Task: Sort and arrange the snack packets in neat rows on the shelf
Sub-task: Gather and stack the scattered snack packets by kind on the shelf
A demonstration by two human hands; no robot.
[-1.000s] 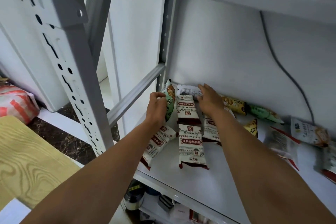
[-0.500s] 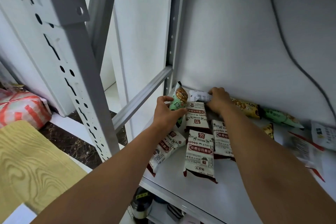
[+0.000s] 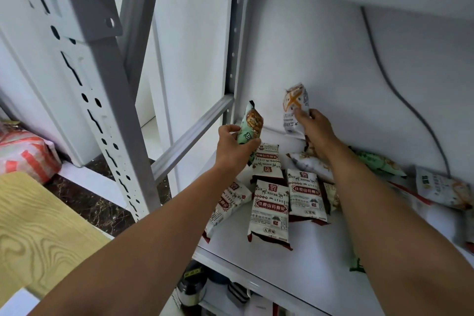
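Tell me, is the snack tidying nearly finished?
Not yet, it looks about partway. Done: a few red-and-white packets lie roughly side by side on the shelf, though the leftmost one is crooked. In hand: the left hand holds a green packet and the right hand holds a white packet, both lifted up. Left to do: loose packets lie scattered along the wall on the right.

Soft, even, fairly bright light fills the white metal shelf (image 3: 320, 264), without glare. Faint shadows sit under the red-and-white snack packets (image 3: 269, 210). The white-and-orange packet (image 3: 295, 108) raised at the far wall is motion-smeared, while the pale green packet (image 3: 250, 128) left of it is sharper. Wide-angle distortion bows the grey perforated metal upright (image 3: 112, 100) at left.
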